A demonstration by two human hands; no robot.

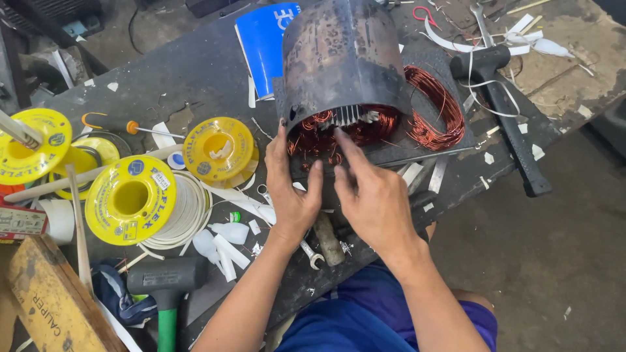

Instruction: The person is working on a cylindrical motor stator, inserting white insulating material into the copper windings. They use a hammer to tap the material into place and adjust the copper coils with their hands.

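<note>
A dark, rusty cylindrical motor stator (339, 58) lies on its side on the workbench, open end toward me, with copper windings (345, 127) showing inside. My left hand (290, 189) rests at the lower left rim, fingers on the windings. My right hand (372, 195) reaches in from below, index finger stretched into the copper wire at the opening. A loose coil of copper wire (433, 107) lies just right of the stator.
Yellow spools (130, 199) (220, 150) (29, 145) of white cord sit left. A green-handled mallet (166, 287), a black hammer (502, 98), a wrench (312, 253), a blue book (264, 42) and scraps of white insulation lie about. The bench edge runs diagonally at right.
</note>
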